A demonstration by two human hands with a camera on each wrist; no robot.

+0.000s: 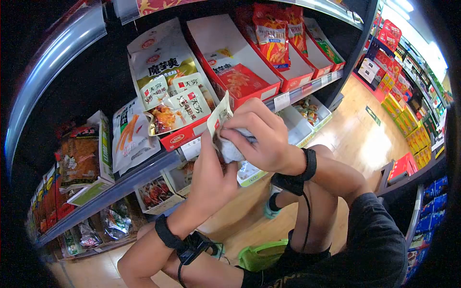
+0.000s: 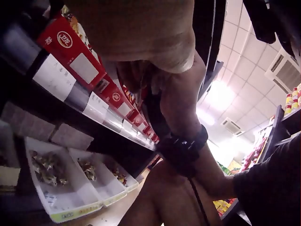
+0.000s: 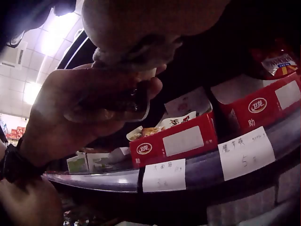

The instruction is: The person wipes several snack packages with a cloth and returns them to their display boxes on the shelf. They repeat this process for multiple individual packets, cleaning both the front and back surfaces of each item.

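Observation:
In the head view my left hand grips a small snack packet, held edge-on in front of the shelf. My right hand pinches a bunched grey-white cloth against the packet's face. Both hands meet around the packet and hide part of it. From the right wrist view, the cloth shows dimly beneath the right hand, above the packet's dark, glossy side. Similar packets lie in a red display box just left of the hands.
More red boxes with bagged snacks line the shelf, price labels along its edge. White bins sit on the lower tier. Brown snack bags stand at left. Below the arms is a green plastic item. Another stocked shelf stands across the aisle.

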